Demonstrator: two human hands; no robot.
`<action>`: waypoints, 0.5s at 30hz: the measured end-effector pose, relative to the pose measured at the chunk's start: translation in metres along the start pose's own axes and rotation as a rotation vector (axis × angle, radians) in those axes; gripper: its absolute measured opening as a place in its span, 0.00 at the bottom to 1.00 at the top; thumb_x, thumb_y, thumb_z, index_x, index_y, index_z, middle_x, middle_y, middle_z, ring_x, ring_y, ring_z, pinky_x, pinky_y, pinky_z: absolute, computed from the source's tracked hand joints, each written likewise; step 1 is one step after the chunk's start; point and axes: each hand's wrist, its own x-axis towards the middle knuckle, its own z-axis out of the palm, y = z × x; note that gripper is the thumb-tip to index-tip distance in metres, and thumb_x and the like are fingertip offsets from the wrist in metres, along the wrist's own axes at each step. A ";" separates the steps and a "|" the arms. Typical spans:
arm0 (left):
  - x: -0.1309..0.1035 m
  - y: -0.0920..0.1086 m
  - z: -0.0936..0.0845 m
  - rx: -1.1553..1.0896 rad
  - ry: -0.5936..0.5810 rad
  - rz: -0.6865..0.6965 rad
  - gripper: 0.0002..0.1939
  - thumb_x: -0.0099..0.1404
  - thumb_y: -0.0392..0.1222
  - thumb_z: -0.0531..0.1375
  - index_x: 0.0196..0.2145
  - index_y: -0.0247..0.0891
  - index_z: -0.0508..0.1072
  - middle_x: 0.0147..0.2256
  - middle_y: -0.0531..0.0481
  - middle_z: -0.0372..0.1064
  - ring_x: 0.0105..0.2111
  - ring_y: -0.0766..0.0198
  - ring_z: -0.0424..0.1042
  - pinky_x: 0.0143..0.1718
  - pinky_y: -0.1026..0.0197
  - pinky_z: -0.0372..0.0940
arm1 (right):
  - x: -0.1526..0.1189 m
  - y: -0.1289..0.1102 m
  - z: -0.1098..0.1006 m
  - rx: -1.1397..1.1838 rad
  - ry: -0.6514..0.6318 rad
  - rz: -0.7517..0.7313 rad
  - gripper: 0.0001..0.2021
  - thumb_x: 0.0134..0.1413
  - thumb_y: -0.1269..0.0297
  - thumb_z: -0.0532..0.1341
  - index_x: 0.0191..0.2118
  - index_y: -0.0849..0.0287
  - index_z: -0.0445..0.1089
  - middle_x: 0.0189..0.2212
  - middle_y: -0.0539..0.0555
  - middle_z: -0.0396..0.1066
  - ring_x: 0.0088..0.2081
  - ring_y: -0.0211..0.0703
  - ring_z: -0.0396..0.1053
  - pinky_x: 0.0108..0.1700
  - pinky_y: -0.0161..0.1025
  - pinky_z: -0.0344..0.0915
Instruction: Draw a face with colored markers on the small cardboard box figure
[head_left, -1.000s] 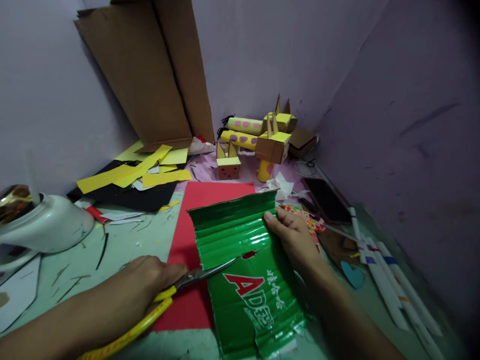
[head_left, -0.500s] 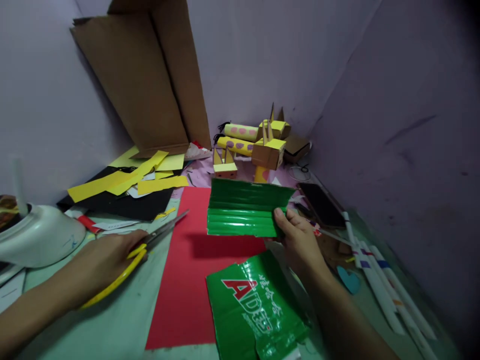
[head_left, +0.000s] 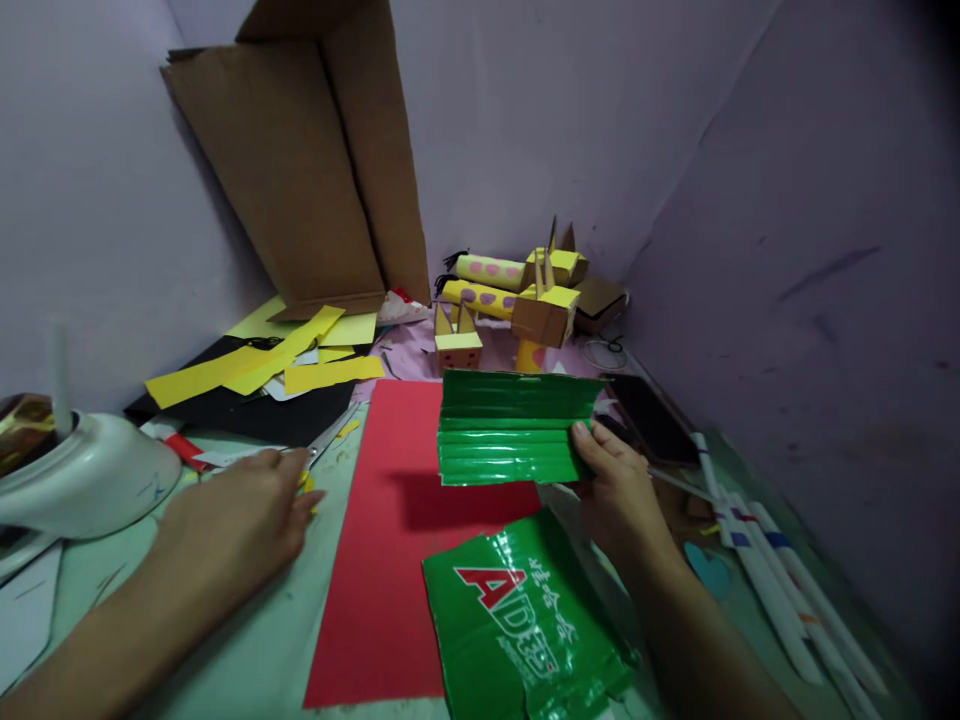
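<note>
My right hand (head_left: 619, 490) pinches the right end of a folded green card piece (head_left: 514, 430), held above a red sheet (head_left: 375, 560). On the left, my left hand (head_left: 240, 510) is over yellow-handled scissors (head_left: 324, 440); their blades point up and away, and the fingers partly hide the handles. Whether those fingers still grip the scissors is unclear. A larger green card piece (head_left: 525, 610) with a red letter A lies over the red sheet's near right part.
Yellow strips (head_left: 285, 350) lie on black paper at the back left, beside a white pot (head_left: 112, 480). Cardboard (head_left: 285, 170) leans on the wall. Yellow giraffe-like models (head_left: 544, 315) stand at the back; a phone (head_left: 652, 418) and white markers (head_left: 780, 590) are at the right.
My left hand has turned over, palm down, and the scissors now lie lower and farther from me, handles mostly hidden. The whole view has shifted slightly; my right hand keeps the green piece.
</note>
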 end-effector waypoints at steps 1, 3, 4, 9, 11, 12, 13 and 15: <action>-0.009 0.015 0.000 -0.010 -0.049 0.075 0.19 0.62 0.46 0.53 0.46 0.36 0.76 0.43 0.34 0.76 0.41 0.37 0.75 0.38 0.42 0.66 | 0.000 0.001 0.000 0.003 0.005 -0.004 0.20 0.38 0.48 0.74 0.34 0.57 0.76 0.28 0.51 0.79 0.33 0.49 0.77 0.35 0.42 0.74; -0.026 0.048 0.004 -0.192 -0.271 0.238 0.21 0.61 0.47 0.58 0.50 0.40 0.74 0.46 0.39 0.76 0.43 0.44 0.76 0.42 0.47 0.68 | 0.000 0.001 -0.001 0.009 0.008 -0.012 0.19 0.39 0.49 0.74 0.34 0.56 0.76 0.28 0.52 0.79 0.33 0.49 0.77 0.35 0.41 0.74; -0.032 0.065 0.007 -0.289 -0.355 0.289 0.22 0.59 0.48 0.61 0.51 0.42 0.73 0.48 0.41 0.75 0.45 0.46 0.75 0.44 0.48 0.69 | 0.000 0.001 -0.001 0.012 0.007 -0.016 0.19 0.40 0.49 0.73 0.34 0.56 0.76 0.28 0.52 0.79 0.33 0.49 0.77 0.35 0.41 0.74; -0.044 0.122 0.016 -0.281 -0.540 0.314 0.49 0.55 0.49 0.70 0.69 0.38 0.54 0.60 0.32 0.65 0.55 0.36 0.68 0.53 0.39 0.64 | 0.003 0.000 -0.005 -0.001 0.007 -0.010 0.19 0.40 0.50 0.73 0.36 0.56 0.76 0.29 0.52 0.79 0.33 0.48 0.78 0.35 0.41 0.74; -0.042 0.129 0.016 -0.238 -0.593 0.268 0.50 0.53 0.44 0.71 0.68 0.37 0.54 0.58 0.32 0.66 0.53 0.36 0.69 0.52 0.40 0.64 | 0.006 0.001 -0.009 -0.033 0.000 0.002 0.19 0.40 0.49 0.73 0.36 0.56 0.76 0.29 0.52 0.79 0.33 0.49 0.78 0.35 0.41 0.75; -0.041 0.128 0.016 -0.249 -0.602 0.257 0.46 0.53 0.42 0.71 0.66 0.37 0.59 0.56 0.34 0.69 0.51 0.38 0.71 0.50 0.43 0.65 | 0.007 0.002 -0.012 -0.056 -0.003 0.004 0.19 0.41 0.49 0.73 0.37 0.56 0.77 0.30 0.52 0.79 0.34 0.49 0.78 0.35 0.42 0.75; -0.039 0.126 0.016 -0.281 -0.598 0.254 0.37 0.53 0.40 0.70 0.60 0.38 0.67 0.52 0.37 0.71 0.48 0.41 0.72 0.46 0.47 0.66 | 0.009 0.003 -0.016 -0.082 0.003 -0.004 0.19 0.43 0.48 0.72 0.37 0.56 0.77 0.31 0.53 0.80 0.34 0.49 0.78 0.35 0.42 0.75; -0.032 0.112 0.013 -0.380 -0.611 0.254 0.13 0.55 0.39 0.67 0.40 0.39 0.77 0.38 0.47 0.74 0.38 0.51 0.72 0.34 0.56 0.63 | 0.012 0.007 -0.027 -0.126 0.032 -0.043 0.18 0.47 0.47 0.69 0.39 0.55 0.77 0.34 0.53 0.80 0.35 0.50 0.77 0.34 0.42 0.74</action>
